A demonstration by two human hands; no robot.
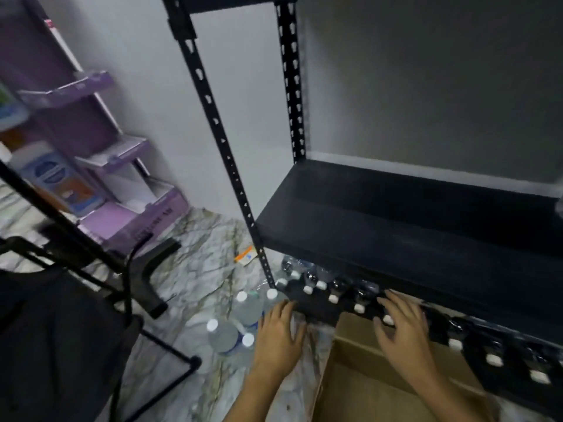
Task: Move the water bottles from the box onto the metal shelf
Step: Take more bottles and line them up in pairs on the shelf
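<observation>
Head view | water bottles (246, 309) upright on floor, just left of left hand (278, 333), fingers spread, holding nothing; nearer hand | box (365, 388) beneath right hand (402, 327), spread, empty | shelved row (333, 297) just beyond it, under metal shelf (396, 226) board

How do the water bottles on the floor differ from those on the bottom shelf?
The floor bottles stand in a tight cluster on the marble floor, well lit; the shelf bottles stand in a long row along the metal shelf, in shadow. The floor bottles show their bodies; the shelf bottles show mostly caps. Both are clear, upright, white-capped.
</observation>
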